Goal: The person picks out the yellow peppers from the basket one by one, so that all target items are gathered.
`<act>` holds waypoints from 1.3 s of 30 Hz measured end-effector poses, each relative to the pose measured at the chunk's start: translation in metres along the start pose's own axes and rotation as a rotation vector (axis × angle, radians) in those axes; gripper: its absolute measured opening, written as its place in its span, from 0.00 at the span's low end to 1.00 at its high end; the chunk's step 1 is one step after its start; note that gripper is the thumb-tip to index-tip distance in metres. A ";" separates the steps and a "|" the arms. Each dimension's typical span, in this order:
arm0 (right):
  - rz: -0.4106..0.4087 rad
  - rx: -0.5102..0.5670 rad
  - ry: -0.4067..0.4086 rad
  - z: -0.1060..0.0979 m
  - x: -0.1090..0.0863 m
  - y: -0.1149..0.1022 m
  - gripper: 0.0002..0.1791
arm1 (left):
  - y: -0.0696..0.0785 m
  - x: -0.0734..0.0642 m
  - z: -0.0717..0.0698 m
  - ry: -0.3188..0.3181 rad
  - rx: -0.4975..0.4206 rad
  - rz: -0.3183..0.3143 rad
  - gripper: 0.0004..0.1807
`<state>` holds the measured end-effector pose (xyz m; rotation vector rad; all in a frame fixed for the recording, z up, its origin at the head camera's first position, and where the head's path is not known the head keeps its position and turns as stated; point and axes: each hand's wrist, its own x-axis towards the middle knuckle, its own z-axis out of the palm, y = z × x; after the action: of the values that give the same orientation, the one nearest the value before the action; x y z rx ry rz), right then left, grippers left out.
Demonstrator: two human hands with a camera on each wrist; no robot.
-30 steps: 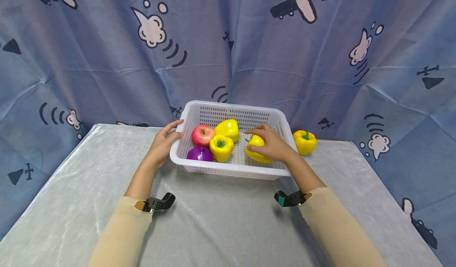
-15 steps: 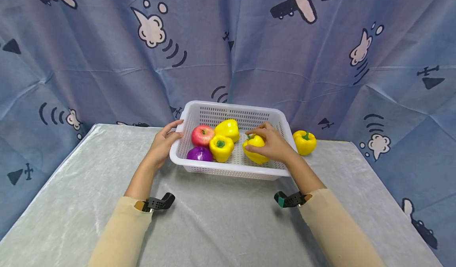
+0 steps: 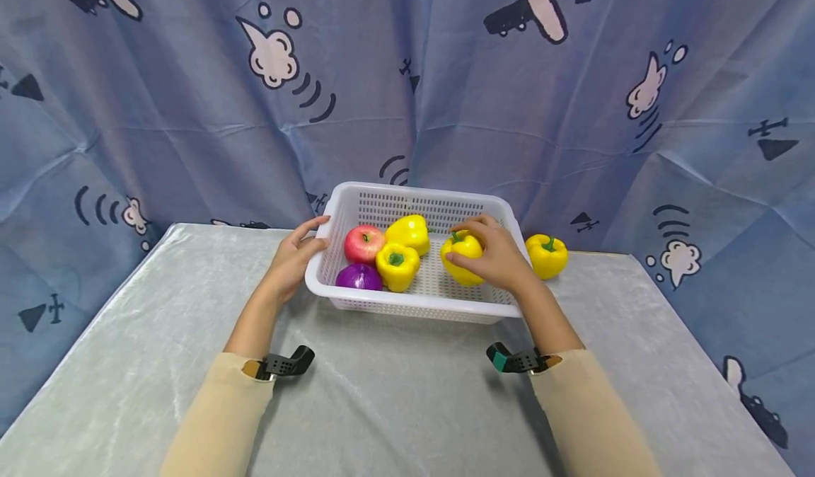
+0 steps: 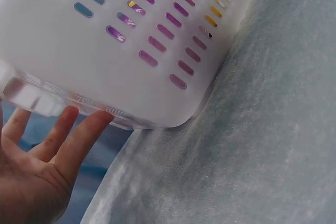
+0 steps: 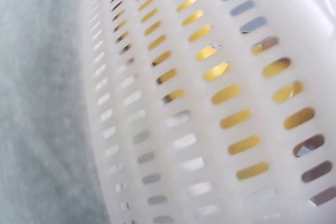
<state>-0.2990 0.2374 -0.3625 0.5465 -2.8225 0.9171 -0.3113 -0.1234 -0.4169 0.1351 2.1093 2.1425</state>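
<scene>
Since the earlier head view, the held yellow pepper (image 3: pixel 467 246) has been turned more upright and shifted slightly rightward, either raised or slid back; its green stem (image 3: pixel 455 236), tipped leftward in that view, is now directed mostly upward. The step in hand is judged to be the placing or adjusting of this pepper within the white basket (image 3: pixel 420 300); whether it is being settled or picked up cannot be told. If it is to be left there, a gentle release with the base settled seems called for; if it is to be lifted, a firm hold and clearance over the rim would be needed. The pepper is seen as glossy, smooth and lobed; it is located in the right part of the basket, and contact with the floor there cannot be made out. It is gripped between thumb and fingers by the right hand (image 3: pixel 499 254); to its left, the red apple (image 3: pixel 364 243), the purple onion (image 3: pixel 359 277), the rear pepper (image 3: pixel 410 233) and the front pepper (image 3: pixel 397 268) are clustered; the left rim is touched by the left hand (image 3: pixel 289 263), its fingers extended rather than closed. Just outside the basket's right end, the outer pepper (image 3: pixel 549 259) is placed on the cloth-covered tabletop (image 3: pixel 382 392); behind everything, a blue patterned curtain (image 3: pixel 446 73) is hung.
</scene>
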 end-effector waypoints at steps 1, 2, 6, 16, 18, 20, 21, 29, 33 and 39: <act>0.001 0.003 0.014 -0.001 0.000 0.000 0.28 | 0.000 0.000 0.000 0.001 -0.004 -0.001 0.31; 0.001 0.003 0.032 -0.001 -0.001 0.001 0.28 | 0.000 0.000 0.000 0.001 -0.005 -0.003 0.31; 0.007 0.016 0.100 -0.002 -0.002 0.003 0.28 | 0.000 0.000 0.000 0.000 -0.002 -0.008 0.31; 0.008 0.065 0.205 -0.007 -0.012 0.006 0.25 | -0.001 0.002 0.002 -0.012 0.000 0.002 0.31; 0.007 0.071 0.208 -0.008 -0.013 0.006 0.25 | -0.001 0.002 0.003 -0.007 0.003 0.004 0.31; 0.000 0.084 0.223 -0.009 -0.013 0.006 0.25 | -0.001 0.001 0.003 0.003 0.003 0.004 0.30; -0.004 0.089 0.234 -0.010 -0.014 0.005 0.25 | -0.001 0.001 0.003 0.006 0.008 0.005 0.30; 0.017 0.112 0.351 -0.025 -0.024 0.008 0.24 | -0.001 0.001 0.001 0.010 0.031 -0.001 0.30; 0.038 0.109 0.396 -0.035 -0.029 0.009 0.23 | -0.001 0.001 0.002 0.012 0.030 0.002 0.30; 0.081 0.129 0.498 -0.051 -0.035 0.011 0.24 | -0.001 0.002 0.001 0.018 0.032 0.005 0.30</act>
<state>-0.2707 0.2862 -0.3357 0.1796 -2.3619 1.0791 -0.3133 -0.1222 -0.4180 0.1242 2.1565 2.1209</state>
